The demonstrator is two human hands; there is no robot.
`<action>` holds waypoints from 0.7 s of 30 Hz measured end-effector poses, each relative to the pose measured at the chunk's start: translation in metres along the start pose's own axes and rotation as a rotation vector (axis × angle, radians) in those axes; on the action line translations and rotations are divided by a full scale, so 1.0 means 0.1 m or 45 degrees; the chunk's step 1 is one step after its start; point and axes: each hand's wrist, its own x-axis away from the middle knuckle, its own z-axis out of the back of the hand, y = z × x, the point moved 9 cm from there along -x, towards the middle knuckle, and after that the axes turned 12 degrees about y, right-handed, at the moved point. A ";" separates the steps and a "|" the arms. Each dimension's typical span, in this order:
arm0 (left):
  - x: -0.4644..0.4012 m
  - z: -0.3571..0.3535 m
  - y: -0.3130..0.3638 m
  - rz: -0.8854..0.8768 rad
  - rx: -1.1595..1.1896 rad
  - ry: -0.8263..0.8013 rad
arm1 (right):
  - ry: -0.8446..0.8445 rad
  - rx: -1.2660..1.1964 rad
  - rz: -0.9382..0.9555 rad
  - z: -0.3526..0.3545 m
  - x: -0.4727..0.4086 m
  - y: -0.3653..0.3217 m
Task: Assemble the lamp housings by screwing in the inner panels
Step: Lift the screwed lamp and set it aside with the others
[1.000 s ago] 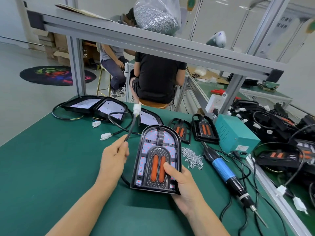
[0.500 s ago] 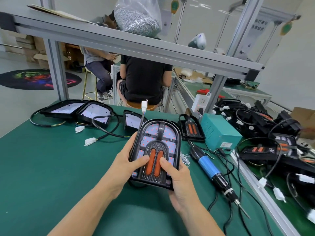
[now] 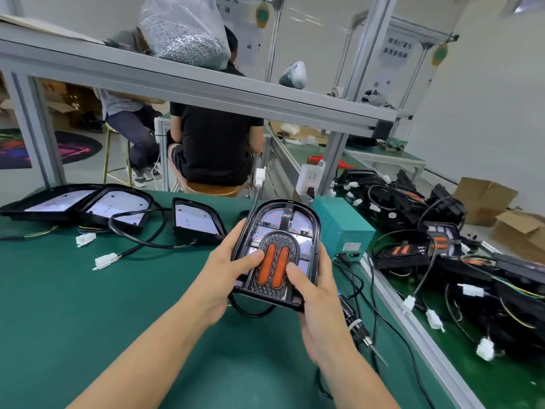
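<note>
**Lamp housing held in both hands above the bench**

The lamp housing (image 3: 277, 249) is held clear of the green bench (image 3: 88, 305), tilted with its arched end away from the person. The left hand (image 3: 227, 267) grips the left edge: its thumb lies across the face, tip beside the left orange strip, and the remaining fingers curl behind the shell, out of view. The right hand (image 3: 315, 293) grips the right edge and lower corner in the same manner, thumb tip beside the right orange strip.

The inner panel (image 3: 275, 265), carrying both orange strips, sits in the housing between the two thumbs. A black cable (image 3: 250, 309) loops below the housing, between the wrists.

The electric screwdriver (image 3: 358, 329) lies on the bench just right of the right hand, partly hidden by it. A teal power unit (image 3: 342, 228) stands beyond the right fingers. Three open lamp shells (image 3: 115, 208) lie well left of the left fingers.
</note>
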 end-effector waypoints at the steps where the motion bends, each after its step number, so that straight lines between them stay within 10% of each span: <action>1: -0.02 -0.07 -0.01 0.006 0.006 -0.015 | 0.023 0.008 0.009 0.07 -0.02 -0.04; 21: -0.49 -1.79 -0.28 0.219 0.063 -0.292 | 0.418 0.081 0.169 1.33 -0.52 -0.89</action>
